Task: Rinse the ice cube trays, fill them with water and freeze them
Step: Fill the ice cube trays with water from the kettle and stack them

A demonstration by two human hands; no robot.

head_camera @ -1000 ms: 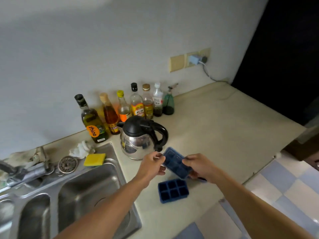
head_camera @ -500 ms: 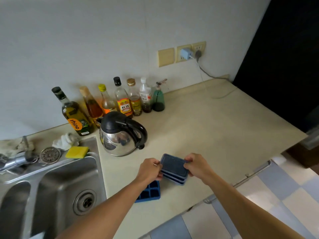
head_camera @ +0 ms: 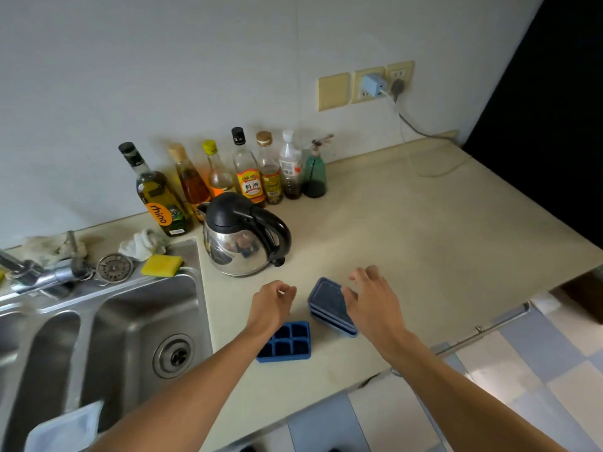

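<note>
A small stack of dark blue lidded ice cube trays [head_camera: 326,300] lies on the beige counter [head_camera: 424,243]. A single open blue tray [head_camera: 287,344] with its cells facing up sits just to the stack's lower left. My left hand [head_camera: 272,305] hovers above the open tray, fingers loosely curled, holding nothing. My right hand [head_camera: 372,300] is spread over the right side of the stack, fingers relaxed, and does not grip it. Part of the open tray is hidden under my left wrist.
A steel kettle [head_camera: 243,241] stands just behind the trays. Several bottles [head_camera: 248,171] line the wall. The double steel sink [head_camera: 107,331] lies to the left, with a tap [head_camera: 36,275], yellow sponge [head_camera: 161,265] and strainer [head_camera: 115,267] on its rim. The counter edge is close below the trays.
Both hands held the lidded stack in the air, set it down on the counter, and have now let go and drawn slightly apart. The camera view shifted.
</note>
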